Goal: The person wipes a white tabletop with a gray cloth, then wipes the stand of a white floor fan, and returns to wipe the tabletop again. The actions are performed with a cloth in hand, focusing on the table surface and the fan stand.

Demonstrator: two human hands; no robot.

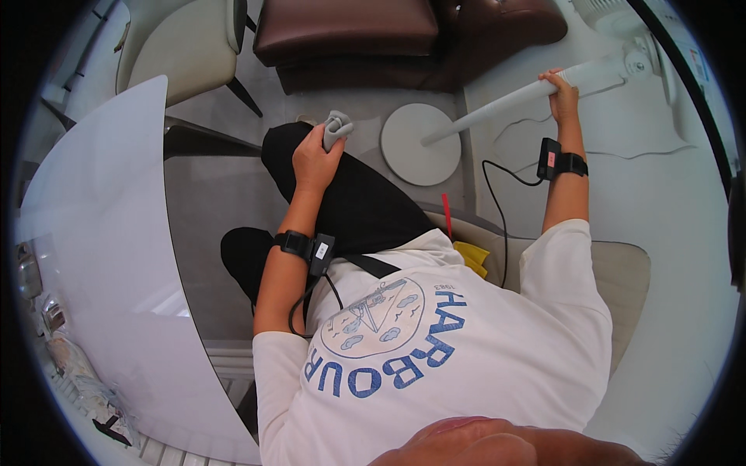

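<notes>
My left hand (317, 160) is closed around a bunched grey cloth (338, 129), raised above my knee in black trousers (361, 192). To the right, my right hand (562, 96) grips the upper part of the white pole (501, 108) of a pedestal fan. The fan's round base (417, 154) rests on the floor in front of my legs. Its head (618, 14) is partly cut off at the upper right rim. Both wrists wear black straps with small cabled devices.
A white tabletop (111, 244) curves along my left, with bagged items at its far edge. Ahead are a beige chair (180, 52) and a brown leather sofa (349, 29). A yellow cloth (472, 258) and a red strip (447, 214) lie by my seat (620, 279). Thin cords trail at right.
</notes>
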